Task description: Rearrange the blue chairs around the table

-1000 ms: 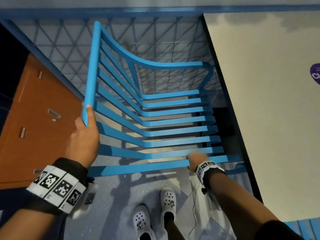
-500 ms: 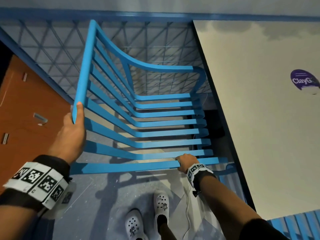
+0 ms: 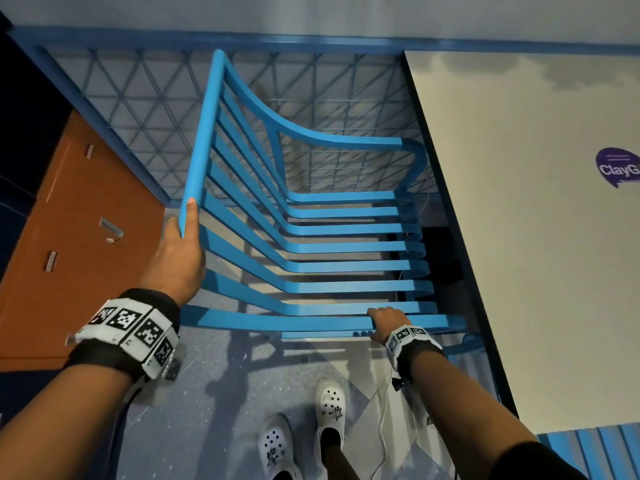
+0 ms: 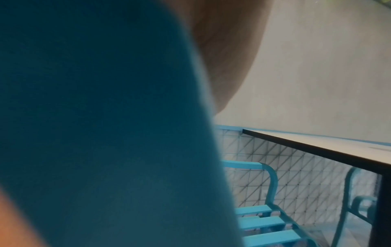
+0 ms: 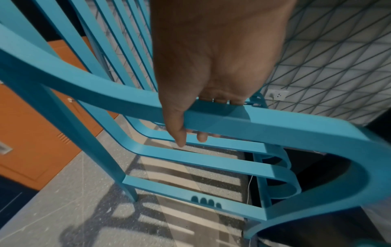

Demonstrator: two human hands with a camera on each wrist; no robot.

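Note:
A blue slatted armchair (image 3: 346, 247) stands on the floor with its seat facing the white table (image 3: 536, 237) on the right. My left hand (image 3: 180, 244) grips the near end of the backrest's top rail, thumb lying along it. In the left wrist view that rail (image 4: 95, 133) is a blue blur filling the frame, with the table (image 4: 317, 145) beyond. My right hand (image 3: 384, 320) holds the near armrest, and the right wrist view shows its fingers curled under the armrest (image 5: 275, 127) behind the hand (image 5: 211, 66).
An orange cabinet (image 3: 69, 254) stands at the left and a lattice-patterned wall (image 3: 145, 109) lies behind the chair. A dark box (image 3: 440, 254) sits under the table edge. Part of another blue chair (image 3: 595, 452) shows at bottom right. A white cable (image 3: 382, 427) trails by my shoes (image 3: 329, 407).
Both hands keep their hold on the chair. My right hand, blurred a second ago, now sits still on the armrest. The view has swayed left and back; the chair stays beside the table.

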